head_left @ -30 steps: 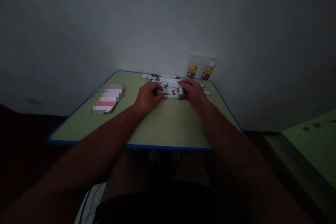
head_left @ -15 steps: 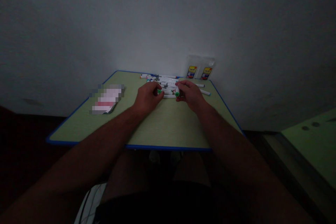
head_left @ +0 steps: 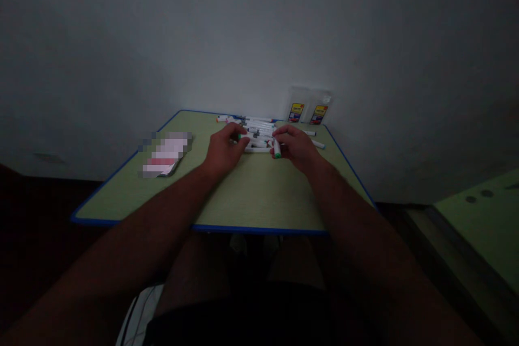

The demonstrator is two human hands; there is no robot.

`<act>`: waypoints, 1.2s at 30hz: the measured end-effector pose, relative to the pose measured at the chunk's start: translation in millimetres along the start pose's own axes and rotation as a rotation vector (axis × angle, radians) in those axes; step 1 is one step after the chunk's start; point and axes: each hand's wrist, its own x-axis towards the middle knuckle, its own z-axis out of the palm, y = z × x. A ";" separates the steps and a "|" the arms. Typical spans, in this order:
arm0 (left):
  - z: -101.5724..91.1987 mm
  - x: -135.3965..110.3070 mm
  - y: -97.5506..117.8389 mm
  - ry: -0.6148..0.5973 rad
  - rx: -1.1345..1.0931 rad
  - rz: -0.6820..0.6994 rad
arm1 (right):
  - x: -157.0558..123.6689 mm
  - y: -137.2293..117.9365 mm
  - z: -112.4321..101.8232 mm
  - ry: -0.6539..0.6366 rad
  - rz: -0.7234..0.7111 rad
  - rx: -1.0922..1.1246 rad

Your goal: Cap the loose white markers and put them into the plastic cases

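Several white markers with coloured caps lie in a heap at the far middle of a green table with a blue edge. My left hand rests at the heap's left side, fingers curled on a marker with a green end. My right hand is at the heap's right side and pinches a white marker with a green cap, which points toward me.
Two clear packets with yellow labels lean on the wall at the table's far right corner. A flat blurred object lies on the table's left part. A second green surface is at the right.
My right hand has turned its green-capped marker so the cap points toward me. My left hand has shifted slightly away from me along the heap.
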 end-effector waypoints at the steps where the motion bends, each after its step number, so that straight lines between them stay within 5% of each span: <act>1: 1.0 1.7 -4.2 0.009 -0.032 -0.015 | -0.2 -0.5 -0.2 -0.002 0.005 0.004; 6: 5.2 10.0 -17.4 -0.017 -0.273 -0.151 | 0.7 0.1 -0.5 0.025 0.026 0.010; 15: -1.0 12.6 -10.6 -0.080 -0.564 -0.359 | -1.8 -4.1 -3.9 0.008 -0.037 -0.091; 36: -4.5 14.1 -14.4 -0.025 -0.660 -0.395 | 5.3 1.4 -16.7 -0.017 -0.109 -0.294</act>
